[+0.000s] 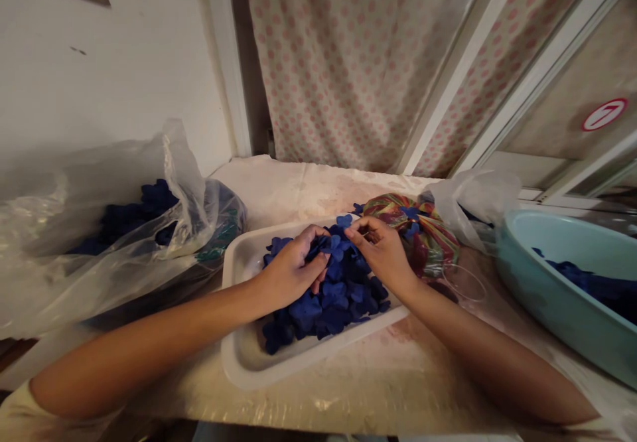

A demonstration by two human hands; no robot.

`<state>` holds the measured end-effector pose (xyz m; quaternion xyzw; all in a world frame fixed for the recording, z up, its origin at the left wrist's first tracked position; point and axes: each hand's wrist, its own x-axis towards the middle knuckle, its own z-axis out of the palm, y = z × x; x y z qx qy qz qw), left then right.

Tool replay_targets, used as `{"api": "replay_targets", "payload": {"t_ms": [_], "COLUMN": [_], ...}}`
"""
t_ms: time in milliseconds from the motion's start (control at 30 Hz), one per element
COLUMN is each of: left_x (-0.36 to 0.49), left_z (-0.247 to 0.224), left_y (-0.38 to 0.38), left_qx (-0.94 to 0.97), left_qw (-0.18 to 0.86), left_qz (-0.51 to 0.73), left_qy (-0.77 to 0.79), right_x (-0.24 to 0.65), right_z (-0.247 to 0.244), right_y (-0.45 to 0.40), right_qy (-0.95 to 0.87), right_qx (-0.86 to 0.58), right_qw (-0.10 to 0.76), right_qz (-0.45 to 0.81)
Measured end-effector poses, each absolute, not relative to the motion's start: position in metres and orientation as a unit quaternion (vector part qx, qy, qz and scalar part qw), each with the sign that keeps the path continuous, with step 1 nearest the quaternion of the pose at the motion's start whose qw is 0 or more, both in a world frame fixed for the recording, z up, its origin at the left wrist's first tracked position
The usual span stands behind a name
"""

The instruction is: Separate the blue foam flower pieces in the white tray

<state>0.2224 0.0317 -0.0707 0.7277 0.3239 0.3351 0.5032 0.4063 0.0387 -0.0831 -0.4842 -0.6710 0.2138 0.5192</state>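
Note:
A white plastic tray [233,356] holds a heap of dark blue flower-shaped fabric pieces [333,306]. Above the heap, my left hand [293,263] is closed around several blue flower pieces [336,248], their petals sticking out past the thumb. Just to its right, the thumb and fingertips of my right hand [381,246] are pinched together at a single blue flower piece [344,221]. The two hands are close but apart. Part of the bunch is hidden behind my left fingers.
At left lies a clear plastic bag [184,210] with more blue pieces inside. A striped colourful bag [432,229] sits behind my right hand, with a thin clear ring [465,283] near it. A light-blue basin [522,263] with blue pieces stands at right. Behind hangs a dotted curtain [338,64].

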Motion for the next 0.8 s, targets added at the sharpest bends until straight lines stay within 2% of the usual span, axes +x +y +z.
{"api": "replay_targets", "payload": {"t_ms": [233,600,800], "left_x": [0.222,0.221,0.221], "left_z": [-0.07,-0.07,-0.071], "left_y": [0.031,0.031,0.03], "left_qx": [0.723,0.727,0.72], "left_qw": [0.511,0.497,0.5], "left_qz": [0.329,0.339,0.351], "left_qy": [0.329,0.332,0.328], "right_x": [0.403,0.406,0.407], "right_z": [-0.08,-0.085,-0.085], "right_y": [0.03,0.035,0.042], "right_qy": [-0.765,-0.722,-0.679], "right_qx": [-0.398,-0.469,-0.503], "right_qw": [0.459,0.466,0.502], "right_qz": [0.213,0.203,0.182]}}
